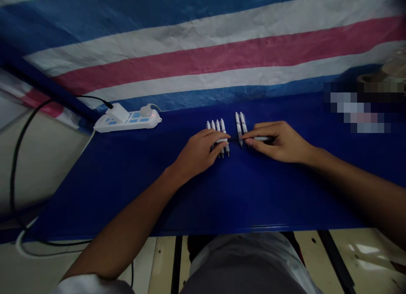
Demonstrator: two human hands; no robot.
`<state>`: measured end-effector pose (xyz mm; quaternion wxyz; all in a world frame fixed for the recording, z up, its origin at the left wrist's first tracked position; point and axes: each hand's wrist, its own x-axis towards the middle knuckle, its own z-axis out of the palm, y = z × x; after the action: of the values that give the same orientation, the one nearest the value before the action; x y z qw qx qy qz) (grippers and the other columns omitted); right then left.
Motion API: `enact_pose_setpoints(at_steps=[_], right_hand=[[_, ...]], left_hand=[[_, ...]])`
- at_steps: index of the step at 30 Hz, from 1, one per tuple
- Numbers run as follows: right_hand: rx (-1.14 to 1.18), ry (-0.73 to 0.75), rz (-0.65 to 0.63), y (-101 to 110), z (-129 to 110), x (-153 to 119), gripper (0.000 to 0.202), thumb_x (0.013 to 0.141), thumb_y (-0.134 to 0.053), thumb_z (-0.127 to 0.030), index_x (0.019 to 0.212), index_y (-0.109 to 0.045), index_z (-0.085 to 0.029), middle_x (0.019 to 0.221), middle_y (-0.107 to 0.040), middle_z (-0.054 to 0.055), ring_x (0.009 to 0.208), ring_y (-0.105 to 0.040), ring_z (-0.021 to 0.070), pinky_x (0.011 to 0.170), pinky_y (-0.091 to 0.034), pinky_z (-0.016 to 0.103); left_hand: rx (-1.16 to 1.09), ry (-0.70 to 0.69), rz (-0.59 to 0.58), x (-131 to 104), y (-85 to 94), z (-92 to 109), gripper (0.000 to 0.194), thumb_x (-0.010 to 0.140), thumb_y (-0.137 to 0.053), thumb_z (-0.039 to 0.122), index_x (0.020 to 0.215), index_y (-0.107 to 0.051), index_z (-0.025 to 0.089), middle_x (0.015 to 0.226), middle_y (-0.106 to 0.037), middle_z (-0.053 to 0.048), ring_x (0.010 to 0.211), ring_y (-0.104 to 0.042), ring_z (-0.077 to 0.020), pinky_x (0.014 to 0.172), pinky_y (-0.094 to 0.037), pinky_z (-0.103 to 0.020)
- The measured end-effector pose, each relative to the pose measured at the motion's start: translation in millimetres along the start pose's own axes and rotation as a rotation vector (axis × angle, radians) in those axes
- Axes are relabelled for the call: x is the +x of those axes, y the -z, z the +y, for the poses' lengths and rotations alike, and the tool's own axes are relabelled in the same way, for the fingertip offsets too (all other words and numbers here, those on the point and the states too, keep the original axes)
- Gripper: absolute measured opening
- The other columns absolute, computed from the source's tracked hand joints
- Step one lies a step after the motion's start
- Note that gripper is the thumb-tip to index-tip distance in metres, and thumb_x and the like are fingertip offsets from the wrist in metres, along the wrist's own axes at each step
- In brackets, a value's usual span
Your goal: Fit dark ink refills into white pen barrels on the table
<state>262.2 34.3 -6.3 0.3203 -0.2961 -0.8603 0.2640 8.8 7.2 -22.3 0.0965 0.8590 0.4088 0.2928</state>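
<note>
My left hand (203, 149) is closed, with a short white pen part (222, 140) pinched between thumb and fingers. Facing it, my right hand (277, 141) grips a white pen barrel (263, 138) lying level across its fingers. A thin dark piece spans the gap between the two hands; whether it joins both parts I cannot tell. Under and behind my left hand lies a row of several white-and-grey pens (223, 125), partly covered by the fingers. Two more pens (238, 127) lie side by side just left of my right fingertips, their lower ends near them.
A white power strip (127, 126) with plugged-in adapters sits at the back left of the blue table (190, 205), its cables hanging off the left side. A striped plastic sheet (203, 49) rises behind the table. At the back right is a blurred-out patch (358, 110).
</note>
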Motion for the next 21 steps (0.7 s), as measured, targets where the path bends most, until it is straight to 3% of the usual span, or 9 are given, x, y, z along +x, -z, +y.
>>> enact_pose_setpoints(at_steps=[4, 8, 12, 15, 18, 21], right_hand=[[-0.016, 0.028, 0.001, -5, 1, 0, 0.023, 0.093, -0.068, -0.032, 0.108, -0.08, -0.019, 0.081, -0.072, 0.004, 0.06, -0.06, 0.0128, 0.051, -0.042, 0.026], [0.034, -0.053, 0.045, -13, -1, -1, 0.027, 0.089, -0.073, -0.037, 0.109, -0.073, -0.018, 0.089, -0.075, 0.005, 0.069, -0.066, 0.0162, 0.058, -0.049, 0.027], [0.034, -0.074, 0.045, -16, -3, -2, 0.019, 0.091, -0.069, -0.036, 0.1, -0.072, -0.019, 0.087, -0.075, 0.005, 0.066, -0.064, 0.0156, 0.056, -0.048, 0.026], [0.043, -0.077, 0.057, -16, -5, 0, 0.019, 0.094, -0.067, -0.037, 0.098, -0.075, -0.02, 0.09, -0.077, 0.005, 0.074, -0.069, 0.0178, 0.063, -0.05, 0.028], [0.029, -0.108, 0.016, -17, -6, 1, 0.031, 0.098, -0.061, -0.042, 0.08, -0.073, -0.02, 0.073, -0.072, 0.003, 0.066, -0.065, 0.0163, 0.062, -0.047, 0.028], [0.026, -0.125, 0.012, -18, -8, 0, 0.024, 0.097, -0.061, -0.041, 0.092, -0.072, -0.02, 0.075, -0.069, 0.002, 0.062, -0.06, 0.015, 0.056, -0.043, 0.027]], left_hand=[[-0.022, -0.016, 0.0, -1, -1.8, 3, 0.026, 0.105, -0.057, 0.031, 0.121, -0.073, 0.02, 0.111, -0.08, -0.005, 0.104, -0.075, -0.0204, 0.095, -0.057, -0.034], [-0.056, 0.048, -0.044, 0, -1.4, 11, 0.026, 0.104, -0.059, 0.033, 0.124, -0.07, 0.021, 0.109, -0.08, -0.004, 0.098, -0.076, -0.019, 0.09, -0.058, -0.031], [-0.071, 0.074, -0.066, 0, -1.3, 14, 0.021, 0.104, -0.057, 0.031, 0.117, -0.07, 0.019, 0.103, -0.079, -0.003, 0.094, -0.075, -0.0182, 0.091, -0.057, -0.031], [-0.058, 0.064, -0.054, 0, -2.8, 15, 0.021, 0.105, -0.055, 0.03, 0.115, -0.07, 0.019, 0.103, -0.078, -0.004, 0.094, -0.074, -0.018, 0.093, -0.056, -0.031], [-0.018, 0.065, -0.043, -1, -4.2, 15, 0.022, 0.105, -0.055, 0.032, 0.115, -0.069, 0.02, 0.105, -0.078, -0.004, 0.098, -0.073, -0.019, 0.091, -0.056, -0.032], [0.006, 0.092, -0.042, -2, -4.1, 16, 0.021, 0.104, -0.054, 0.032, 0.115, -0.069, 0.021, 0.104, -0.078, -0.003, 0.097, -0.073, -0.0192, 0.088, -0.055, -0.031]])
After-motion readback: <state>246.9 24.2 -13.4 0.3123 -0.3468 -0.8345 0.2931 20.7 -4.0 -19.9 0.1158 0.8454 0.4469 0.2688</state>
